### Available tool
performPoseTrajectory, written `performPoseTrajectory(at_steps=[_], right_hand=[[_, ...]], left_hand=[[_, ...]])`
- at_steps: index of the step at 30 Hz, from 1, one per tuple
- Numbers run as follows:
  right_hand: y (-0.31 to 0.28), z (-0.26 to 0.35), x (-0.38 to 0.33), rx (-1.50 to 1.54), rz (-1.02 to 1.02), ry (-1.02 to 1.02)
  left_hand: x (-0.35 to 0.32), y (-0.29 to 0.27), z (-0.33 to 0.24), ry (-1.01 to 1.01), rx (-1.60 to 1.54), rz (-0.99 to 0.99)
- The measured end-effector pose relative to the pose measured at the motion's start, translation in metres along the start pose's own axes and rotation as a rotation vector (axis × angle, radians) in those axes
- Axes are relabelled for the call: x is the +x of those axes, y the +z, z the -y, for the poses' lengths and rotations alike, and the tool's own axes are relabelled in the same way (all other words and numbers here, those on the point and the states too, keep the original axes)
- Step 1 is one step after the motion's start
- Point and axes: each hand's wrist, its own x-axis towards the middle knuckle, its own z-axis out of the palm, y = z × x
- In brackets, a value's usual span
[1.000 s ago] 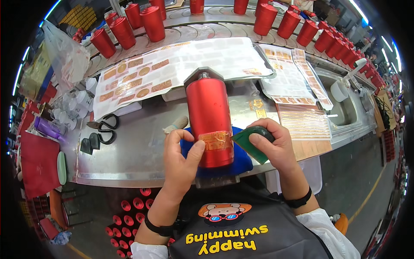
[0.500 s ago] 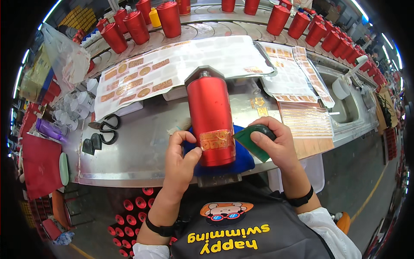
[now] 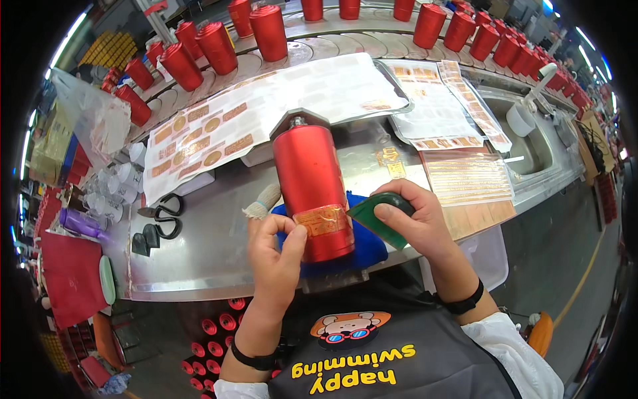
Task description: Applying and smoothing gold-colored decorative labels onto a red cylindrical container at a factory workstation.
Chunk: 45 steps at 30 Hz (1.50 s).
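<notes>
A red metallic bottle (image 3: 306, 166) lies with its neck away from me, in a metal rest (image 3: 292, 122), over a blue cloth (image 3: 373, 247). A clear decal with gold patterns (image 3: 322, 223) wraps round its lower part. My left hand (image 3: 276, 259) is closed, thumb and forefinger pinched at the decal's left edge. In my right hand (image 3: 422, 223) is a green scraper with a dark grip (image 3: 377, 219). The scraper's pointed corner meets the bottle's right side, at the decal's right end. Beside the bottle lies a pale roll with a frayed end (image 3: 264, 201).
Decal sheets (image 3: 266, 100) spread beyond the bottle, with more on a tray (image 3: 435, 113) at right. Black scissors (image 3: 166, 213) rest at left. Several red bottles (image 3: 269, 33) line the conveyor behind. A sink (image 3: 535, 156) is far right, a plastic bin (image 3: 488, 256) below the bench.
The whole view has shifted slightly, so the bottle and hands sit a little further left. Both hands keep their holds. Bottles on the conveyor show at different places.
</notes>
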Motion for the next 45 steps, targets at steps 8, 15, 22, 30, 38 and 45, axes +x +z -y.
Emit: performPoseTrajectory(at_steps=[8, 15, 22, 30, 38, 45], right_hand=[[-0.001, -0.002, -0.002, 0.048, -0.022, 0.017], [0.008, -0.009, 0.0, -0.438, -0.054, -0.514], [0.03, -0.008, 0.01, -0.354, -0.078, -0.348], [0.029, -0.022, 0.015, -0.251, -0.097, -0.309], [0.025, -0.025, 0.01, -0.206, -0.114, -0.271], [0.036, -0.026, 0.012, -0.285, -0.098, -0.301]], left_hand=[[-0.003, -0.007, -0.001, -0.179, -0.175, 0.016], [-0.001, -0.007, -0.004, -0.178, -0.14, -0.001], [-0.001, -0.004, -0.012, -0.211, -0.251, -0.044], [0.021, -0.002, -0.056, 0.136, 0.249, 0.108], [0.027, 0.004, -0.058, 0.227, 0.271, 0.118], [0.009, -0.007, -0.033, 0.043, 0.307, 0.015]])
